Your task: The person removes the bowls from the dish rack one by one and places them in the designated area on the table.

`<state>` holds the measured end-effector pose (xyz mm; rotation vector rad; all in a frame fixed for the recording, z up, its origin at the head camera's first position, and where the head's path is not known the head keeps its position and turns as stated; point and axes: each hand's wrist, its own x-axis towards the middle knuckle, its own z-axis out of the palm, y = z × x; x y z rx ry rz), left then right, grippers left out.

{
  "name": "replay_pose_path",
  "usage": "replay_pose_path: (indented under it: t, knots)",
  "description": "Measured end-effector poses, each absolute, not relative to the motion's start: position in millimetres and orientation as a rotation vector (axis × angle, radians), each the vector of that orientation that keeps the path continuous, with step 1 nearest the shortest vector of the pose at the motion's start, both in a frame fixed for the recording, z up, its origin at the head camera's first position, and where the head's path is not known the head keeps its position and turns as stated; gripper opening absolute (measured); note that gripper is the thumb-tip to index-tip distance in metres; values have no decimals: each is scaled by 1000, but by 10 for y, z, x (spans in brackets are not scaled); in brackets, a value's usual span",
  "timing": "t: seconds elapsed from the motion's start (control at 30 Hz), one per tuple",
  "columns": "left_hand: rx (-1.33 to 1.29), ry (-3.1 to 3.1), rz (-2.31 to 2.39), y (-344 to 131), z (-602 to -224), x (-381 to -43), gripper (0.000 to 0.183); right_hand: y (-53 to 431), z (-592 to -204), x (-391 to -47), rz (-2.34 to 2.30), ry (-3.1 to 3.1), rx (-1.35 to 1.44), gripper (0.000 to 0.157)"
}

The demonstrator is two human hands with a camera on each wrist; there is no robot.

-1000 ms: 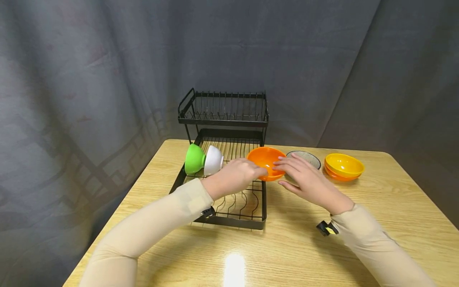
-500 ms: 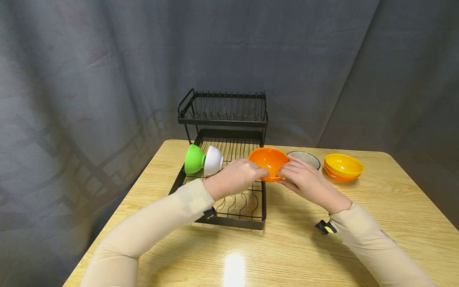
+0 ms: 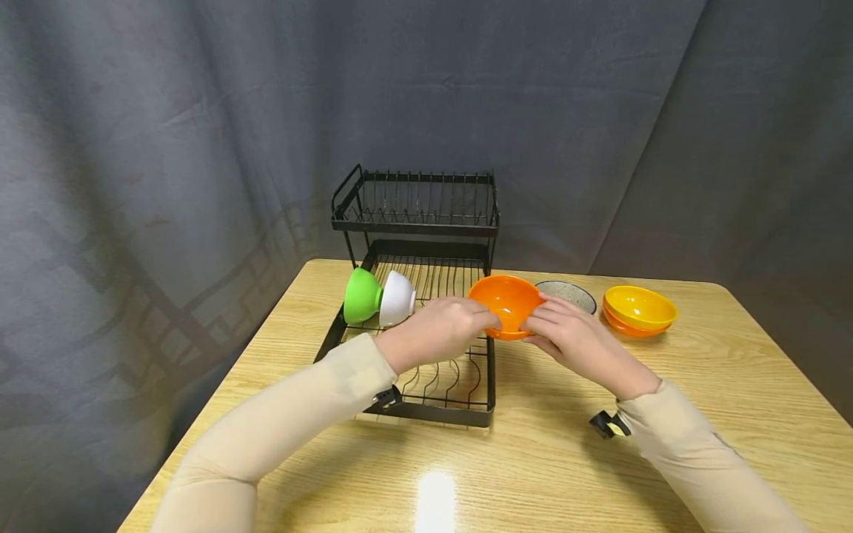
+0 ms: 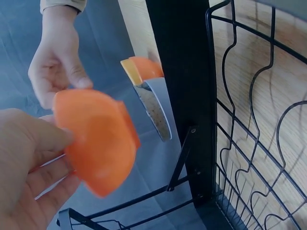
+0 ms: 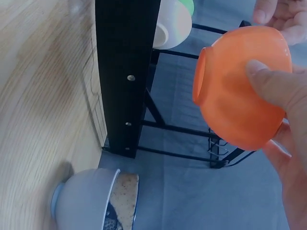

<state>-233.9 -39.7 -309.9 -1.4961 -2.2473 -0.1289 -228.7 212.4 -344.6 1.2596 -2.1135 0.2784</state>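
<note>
An orange bowl [image 3: 508, 303] is held up between my hands, its hollow toward the head camera. My right hand [image 3: 576, 333] grips its right side; in the right wrist view the thumb [image 5: 268, 86] presses the outer wall while the fingers pass behind the rim. My left hand [image 3: 443, 329] is at the bowl's left side, fingertips overlapping the rim in the head view. In the right wrist view a small gap shows between the left thumb [image 5: 264, 10] and the bowl, and the left fingers are loosely bent.
A black two-tier dish rack [image 3: 492, 385] stands below and left. Its lower tier holds a green bowl [image 3: 362, 296] and a white bowl [image 3: 396, 300] on their sides. Rightward on the table are a speckled bowl [image 3: 569, 295] and a yellow bowl [image 3: 640, 305] nested in an orange one.
My right hand has come in from spread fingers to grip the orange bowl. The bowl has shifted slightly right while my left hand has stayed nearly still.
</note>
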Motion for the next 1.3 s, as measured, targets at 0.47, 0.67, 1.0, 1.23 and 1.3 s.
replay_pose_path:
  t: [0.47, 0.67, 1.0, 1.23, 1.3]
  knots:
    - [-1518, -2425, -158, -540, -3184, -2309, 14, 2392, -3441, -2278, 282, -2200, 1138, 53]
    - [-1597, -2587, -136, -540, -3279, -2260, 14, 2439, -3447, -2276, 289, -2205, 1105, 56]
    - [-1644, -2829, 10, -512, -3422, -2195, 12, 2467, -3469, -2303, 278, -2190, 1088, 57]
    - [-1624, -2923, 146, -513, -3492, -2194, 9, 2484, -3471, -2288, 248, -2184, 1068, 57]
    - [-1620, -2936, 175, -518, -3499, -2190, 10, 2492, -3473, -2286, 243, -2187, 1060, 58]
